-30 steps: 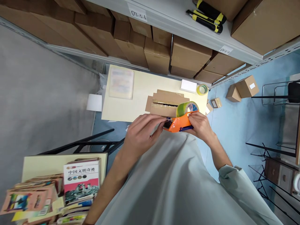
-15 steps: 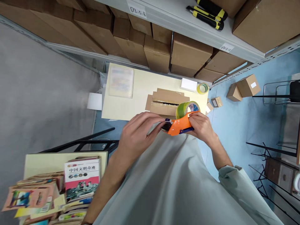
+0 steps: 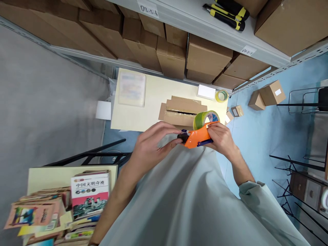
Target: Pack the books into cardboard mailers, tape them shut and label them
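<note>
Our right hand (image 3: 221,137) grips an orange tape dispenser (image 3: 196,137); at its nine o'clock, our left hand (image 3: 153,141) curls narrowly, hold unclear.

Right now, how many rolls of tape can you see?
2: a green roll on the orange dispenser in the right hand, a yellow roll on the table beside the white box. Others may be hidden.

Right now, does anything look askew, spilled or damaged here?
The books at lower left look untidy, piled unevenly at different angles. The cardboard box on the table shows a dark gap along its top, as if not fully closed. I see no spill. The orange tape dispenser looks intact.
</note>
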Demonstrator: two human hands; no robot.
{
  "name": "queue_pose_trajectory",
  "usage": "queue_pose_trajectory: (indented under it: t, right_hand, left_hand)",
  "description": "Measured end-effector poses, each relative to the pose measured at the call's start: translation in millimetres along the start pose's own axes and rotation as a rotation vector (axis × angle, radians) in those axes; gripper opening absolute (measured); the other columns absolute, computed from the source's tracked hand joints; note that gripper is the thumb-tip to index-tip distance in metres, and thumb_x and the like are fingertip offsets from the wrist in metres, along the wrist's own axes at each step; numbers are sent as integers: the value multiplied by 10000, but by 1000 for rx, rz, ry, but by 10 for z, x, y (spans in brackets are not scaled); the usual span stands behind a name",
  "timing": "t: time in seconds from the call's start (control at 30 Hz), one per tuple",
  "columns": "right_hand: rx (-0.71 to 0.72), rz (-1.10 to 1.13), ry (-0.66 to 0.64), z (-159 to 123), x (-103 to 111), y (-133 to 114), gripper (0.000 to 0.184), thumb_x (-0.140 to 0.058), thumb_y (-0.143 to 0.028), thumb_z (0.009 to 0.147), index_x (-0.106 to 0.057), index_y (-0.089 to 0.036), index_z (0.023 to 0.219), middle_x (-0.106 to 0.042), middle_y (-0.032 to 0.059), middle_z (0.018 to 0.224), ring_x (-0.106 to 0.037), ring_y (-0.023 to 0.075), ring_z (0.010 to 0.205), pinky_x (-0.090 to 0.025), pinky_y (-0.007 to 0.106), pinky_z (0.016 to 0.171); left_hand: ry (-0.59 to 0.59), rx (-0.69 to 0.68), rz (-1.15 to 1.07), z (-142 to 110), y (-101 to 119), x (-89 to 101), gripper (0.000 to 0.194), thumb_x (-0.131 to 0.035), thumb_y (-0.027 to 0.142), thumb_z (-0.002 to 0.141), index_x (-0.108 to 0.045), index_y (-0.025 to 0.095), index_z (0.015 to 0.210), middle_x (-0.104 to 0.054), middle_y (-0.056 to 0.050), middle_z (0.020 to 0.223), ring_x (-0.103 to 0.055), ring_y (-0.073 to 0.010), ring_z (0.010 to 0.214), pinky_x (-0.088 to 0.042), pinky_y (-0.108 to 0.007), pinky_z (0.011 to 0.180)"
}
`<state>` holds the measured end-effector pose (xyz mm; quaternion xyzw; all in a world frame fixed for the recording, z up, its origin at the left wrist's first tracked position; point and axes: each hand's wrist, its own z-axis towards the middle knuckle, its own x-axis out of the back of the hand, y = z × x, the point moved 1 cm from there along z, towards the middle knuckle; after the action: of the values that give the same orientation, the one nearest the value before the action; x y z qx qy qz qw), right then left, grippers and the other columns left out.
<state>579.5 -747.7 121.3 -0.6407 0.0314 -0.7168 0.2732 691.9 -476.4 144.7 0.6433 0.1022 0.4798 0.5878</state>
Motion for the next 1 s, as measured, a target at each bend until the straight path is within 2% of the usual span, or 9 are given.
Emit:
queue_pose_trajectory:
  t: [0.2,0.33,0.53,0.8,1.0]
  right_hand:
    - [7,-13,12,8,36,-5,479,-635,-653,1067,-670,-242,825,-622,29,713,-575,225,689,-562,391,878]
    - [9,-1,-5,-4,35,-11,465,-657,-661,1052,-684,-242,851,-643,35,736,-597,234,720,-553,402,879]
    - [22,-27,19,0,77,-9,468,-624,-654,1075,-673,-243,856,-633,36,733,-582,235,706,-523,398,827]
    - [23,-85,34,42,233,-72,363,-563,-473,1157,-663,-257,882,-629,25,709,-571,226,676,-515,383,804]
    - [29,-106,-51,23,253,-67,431,-568,-571,1138,-674,-249,872,-629,18,677,-556,220,652,-506,371,789]
  left_hand:
    - [53,-39,-28,38,21,-50,105,-713,319,1067,-801,265,1088,-786,-52,993,-756,-199,915,-640,-354,865]
    - [77,-37,52,58,48,-51,83,-715,284,1062,-797,272,1051,-786,-42,971,-756,-201,902,-640,-370,878]
    - [62,-54,145,-22,29,-69,130,-681,322,1073,-803,293,1038,-810,-50,987,-773,-228,908,-640,-398,892]
    - [88,-29,170,-92,3,-78,193,-627,336,1087,-786,307,982,-819,-41,933,-778,-231,867,-623,-395,815]
    - [68,-45,133,-88,-83,-51,185,-633,337,1094,-778,298,986,-805,-36,925,-758,-224,860,-610,-371,825]
